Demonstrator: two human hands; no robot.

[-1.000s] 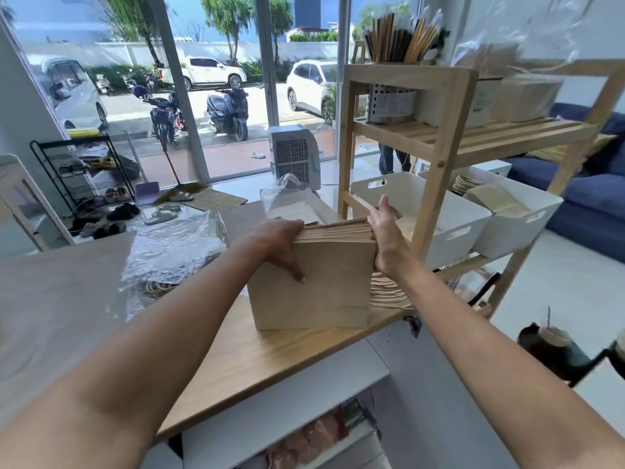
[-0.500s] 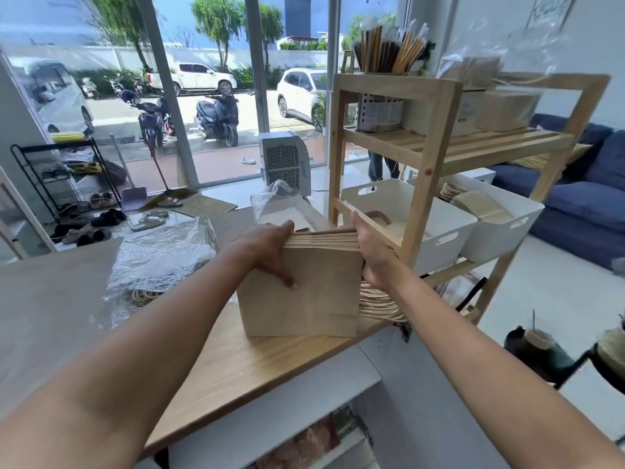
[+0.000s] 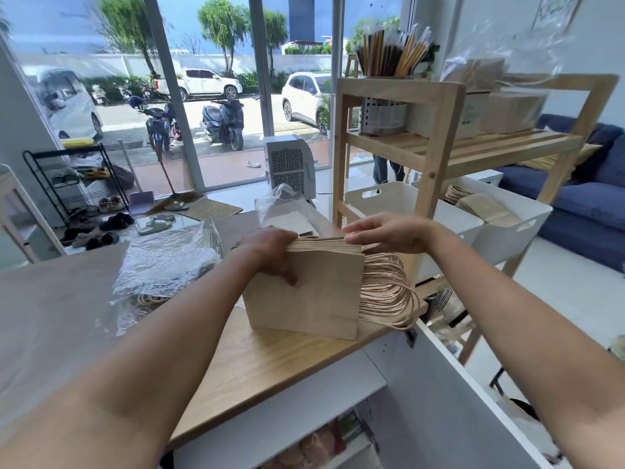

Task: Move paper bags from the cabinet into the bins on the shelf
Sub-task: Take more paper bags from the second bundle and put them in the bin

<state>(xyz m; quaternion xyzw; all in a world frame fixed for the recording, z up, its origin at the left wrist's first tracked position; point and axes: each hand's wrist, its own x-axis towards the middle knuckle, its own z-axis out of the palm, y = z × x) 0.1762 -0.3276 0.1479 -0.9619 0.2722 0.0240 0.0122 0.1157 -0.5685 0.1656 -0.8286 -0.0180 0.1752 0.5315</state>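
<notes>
Paper bags (image 3: 304, 292), a thick stack of flat brown ones, stand on edge on the wooden bench (image 3: 270, 363) near its right corner, their twisted paper handles (image 3: 385, 292) fanning out to the right and hanging just over the bench edge. My left hand (image 3: 270, 252) clamps the stack's top left corner, thumb pressed on the near face and the other fingers wrapped over the top edge behind. My right hand (image 3: 389, 231) lies flat, fingers stretched out and pointing left, its fingertips touching the top edges of the bags at the right end of the stack; it grips nothing that I can see.

To the right of the bench stands a wooden shelf (image 3: 436, 143). On its lower level sit two white bins: the nearer bin (image 3: 382, 198) just beyond my right hand, its inside mostly hidden by the shelf post, and the farther bin (image 3: 514, 231) already holding folded brown bags with handles. The upper level carries a perforated holder (image 3: 384, 115) full of long sticks and some boxes.

On the bench to the left of the stack lies crumpled clear plastic wrap (image 3: 165, 262) with a few looped handles showing under it, and another plastic wrapper (image 3: 287, 211) sits behind my left hand.
</notes>
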